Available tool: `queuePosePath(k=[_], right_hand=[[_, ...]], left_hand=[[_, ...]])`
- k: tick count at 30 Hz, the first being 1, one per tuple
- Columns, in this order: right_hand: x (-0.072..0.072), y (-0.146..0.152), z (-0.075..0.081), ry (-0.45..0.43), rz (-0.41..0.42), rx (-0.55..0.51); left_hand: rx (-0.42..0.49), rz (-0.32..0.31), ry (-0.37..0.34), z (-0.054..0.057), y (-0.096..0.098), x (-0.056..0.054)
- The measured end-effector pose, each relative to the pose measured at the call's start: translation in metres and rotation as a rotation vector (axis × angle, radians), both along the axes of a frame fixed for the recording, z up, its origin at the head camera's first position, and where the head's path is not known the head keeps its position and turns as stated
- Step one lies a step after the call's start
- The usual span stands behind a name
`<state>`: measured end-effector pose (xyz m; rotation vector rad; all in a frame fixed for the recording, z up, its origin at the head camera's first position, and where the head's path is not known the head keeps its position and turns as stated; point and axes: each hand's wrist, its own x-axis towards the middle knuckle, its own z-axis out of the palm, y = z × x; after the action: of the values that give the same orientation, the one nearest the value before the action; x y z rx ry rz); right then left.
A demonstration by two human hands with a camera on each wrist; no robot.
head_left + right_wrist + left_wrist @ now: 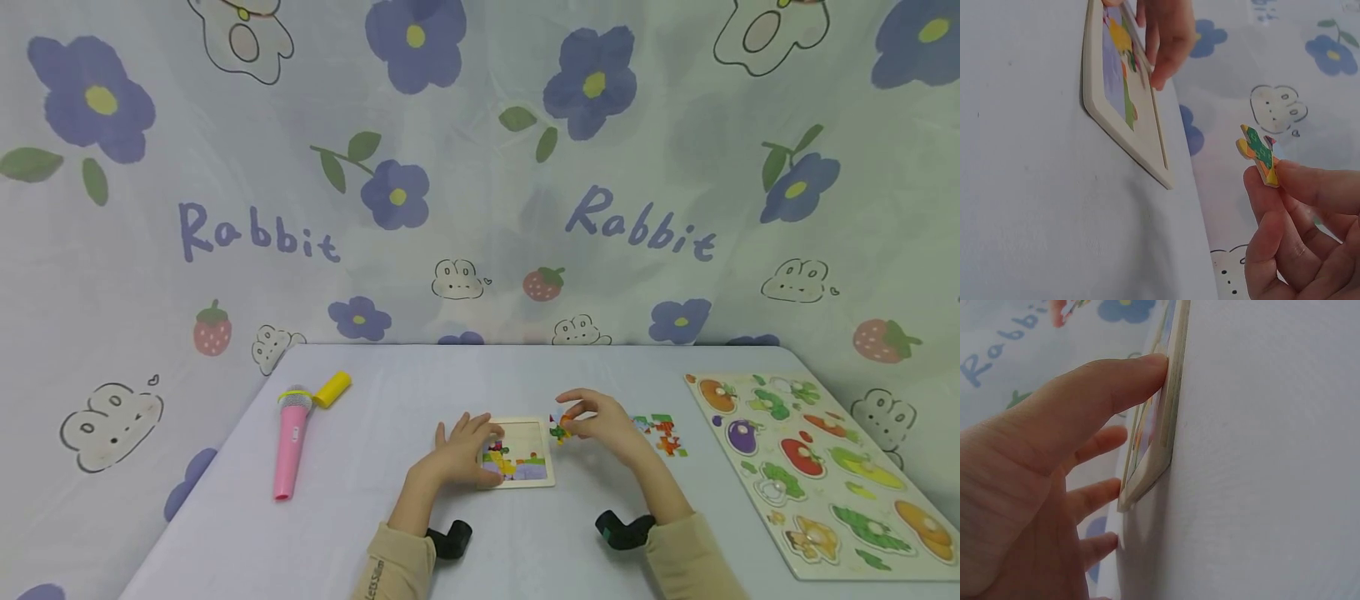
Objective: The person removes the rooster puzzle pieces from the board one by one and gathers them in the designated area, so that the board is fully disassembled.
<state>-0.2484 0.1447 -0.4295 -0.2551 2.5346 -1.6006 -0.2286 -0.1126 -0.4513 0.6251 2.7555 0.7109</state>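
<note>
From the head view, your left hand (457, 454) lies spread over the left side of the small wooden puzzle frame (525, 485), which sits flat on the white table (225, 542) between your arms, probably so that both hands reach it easily; your right hand (602, 425) is raised just off its right edge, and loose pieces (663, 433) lie beside it on the far side from the frame, seemingly handy for that hand. Out at the sides, the pink microphone (290, 450), the yellow cylinder (332, 389) and the vegetable board (832, 572) lie well apart, likely to leave your hands room. In the left wrist view, your thumb rests on the frame's edge with the other fingers fanned out beyond it, a loose hold that I take to be for steadying rather than lifting. In the right wrist view, thumb and fingers pinch one mostly green and yellow piece (1260, 153) by one end, held up apart from the frame, perhaps so that its outline and picture show
</note>
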Motion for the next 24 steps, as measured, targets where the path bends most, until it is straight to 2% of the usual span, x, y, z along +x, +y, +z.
queuePosePath(k=[24], right_hand=[[0.004, 0.055, 0.005, 0.001, -0.062, 0.003]], left_hand=[[-0.016, -0.003, -0.019, 0.002, 0.001, 0.001]])
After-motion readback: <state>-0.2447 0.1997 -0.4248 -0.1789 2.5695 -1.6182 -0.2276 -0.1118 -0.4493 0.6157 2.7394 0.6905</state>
